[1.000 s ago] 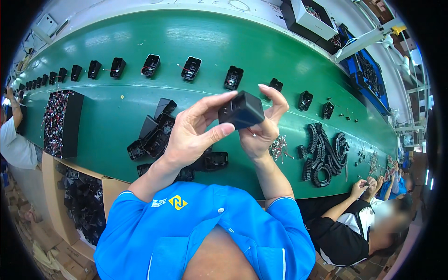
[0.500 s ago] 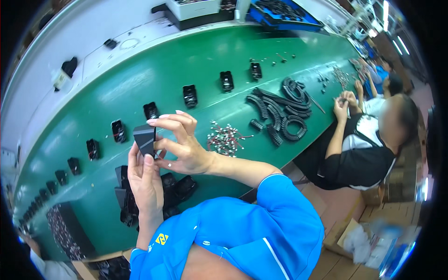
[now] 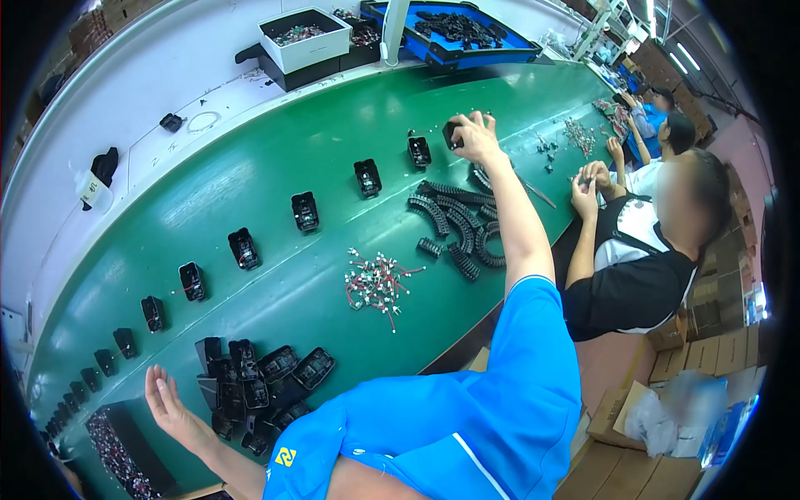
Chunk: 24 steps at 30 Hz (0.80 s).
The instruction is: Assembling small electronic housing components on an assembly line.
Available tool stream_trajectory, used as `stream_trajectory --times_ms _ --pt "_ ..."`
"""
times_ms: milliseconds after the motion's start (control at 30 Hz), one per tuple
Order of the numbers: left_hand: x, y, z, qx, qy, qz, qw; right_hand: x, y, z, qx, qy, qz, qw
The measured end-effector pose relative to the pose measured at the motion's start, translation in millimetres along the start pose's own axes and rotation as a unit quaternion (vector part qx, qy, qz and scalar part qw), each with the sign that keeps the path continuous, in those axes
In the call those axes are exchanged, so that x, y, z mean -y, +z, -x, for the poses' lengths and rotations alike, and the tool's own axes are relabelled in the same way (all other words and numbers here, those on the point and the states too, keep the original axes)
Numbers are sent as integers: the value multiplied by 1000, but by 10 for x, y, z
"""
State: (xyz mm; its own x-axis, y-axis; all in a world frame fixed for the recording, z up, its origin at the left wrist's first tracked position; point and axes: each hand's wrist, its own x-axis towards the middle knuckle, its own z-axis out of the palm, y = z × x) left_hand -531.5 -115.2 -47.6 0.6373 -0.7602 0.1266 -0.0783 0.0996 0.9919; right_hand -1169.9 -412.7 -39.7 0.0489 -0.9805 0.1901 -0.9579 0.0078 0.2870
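My right hand (image 3: 475, 139) reaches far across the green table with its fingers closed around a small black plastic housing (image 3: 452, 135). It is at the far right end of a curved row of similar open black housings, beside the end housing (image 3: 418, 152). Whether the held housing touches the table cannot be made out. My left hand (image 3: 172, 410) is at the lower left with its fingers extended and nothing in it. Nearest to it is a heap of black housings (image 3: 257, 392) on the table.
A pile of red-and-white wired connectors (image 3: 379, 283) lies mid-table, with black ribbed strips (image 3: 454, 218) to its right. A dark box of small parts (image 3: 133, 454) stands lower left. At the back are a white box (image 3: 321, 46) and blue tray (image 3: 417, 46). Co-workers (image 3: 642, 242) sit at right.
My right hand has carried the housing away to the far right end of the row. My left hand has let go of it and moved down to the left. The view has shifted.
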Motion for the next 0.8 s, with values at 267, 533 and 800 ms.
stream_trajectory --times_ms 267,533,800 --pt "-31 -27 59 -11 3 -53 999 -192 401 -307 100 10 91 991" --pt "-96 166 96 8 -14 -94 995 -262 433 -342 68 6 114 991" --pt "26 138 23 50 -1 -146 988 -10 33 -811 83 15 -193 978"
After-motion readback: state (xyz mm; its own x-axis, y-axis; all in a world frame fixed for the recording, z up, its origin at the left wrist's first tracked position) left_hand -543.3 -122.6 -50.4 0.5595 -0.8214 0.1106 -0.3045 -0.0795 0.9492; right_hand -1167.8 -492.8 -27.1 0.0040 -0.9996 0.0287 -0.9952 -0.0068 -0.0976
